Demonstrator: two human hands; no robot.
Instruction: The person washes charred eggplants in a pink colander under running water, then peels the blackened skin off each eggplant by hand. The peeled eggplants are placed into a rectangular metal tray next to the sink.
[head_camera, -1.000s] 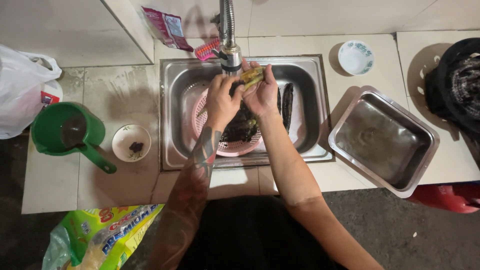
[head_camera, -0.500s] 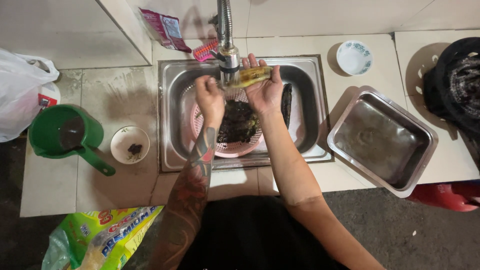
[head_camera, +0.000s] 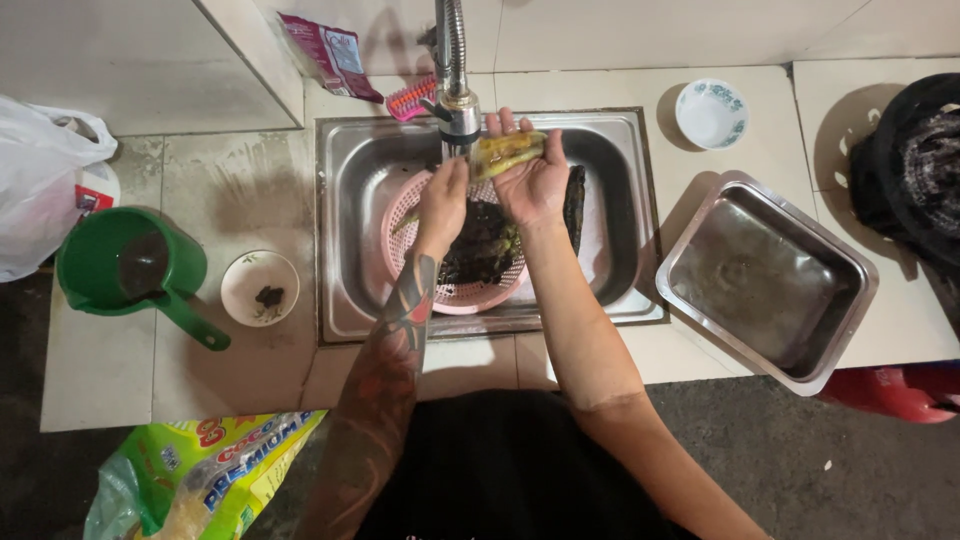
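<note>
My right hand (head_camera: 530, 180) lies palm up under the tap (head_camera: 455, 95) and holds a yellowish fish (head_camera: 508, 152) across the fingers. My left hand (head_camera: 443, 200) hovers just left of it, fingers bent, touching the fish's end below the spout. Beneath both hands a pink round colander (head_camera: 470, 290) sits in the steel sink (head_camera: 350, 220) and holds several dark fish (head_camera: 485, 245). One more dark fish (head_camera: 575, 195) lies in the sink to the right of the colander.
A steel rectangular tray (head_camera: 765, 280) sits on the counter at right, a white patterned bowl (head_camera: 711, 112) behind it, a black pot (head_camera: 915, 165) far right. At left are a green jug (head_camera: 130, 270), a small white dish (head_camera: 260, 288), a white plastic bag (head_camera: 40, 190). A green-yellow sack (head_camera: 200, 475) lies below.
My left hand has drawn back from the fish to just below the spout. The right hand has turned palm up with the fish resting across it.
</note>
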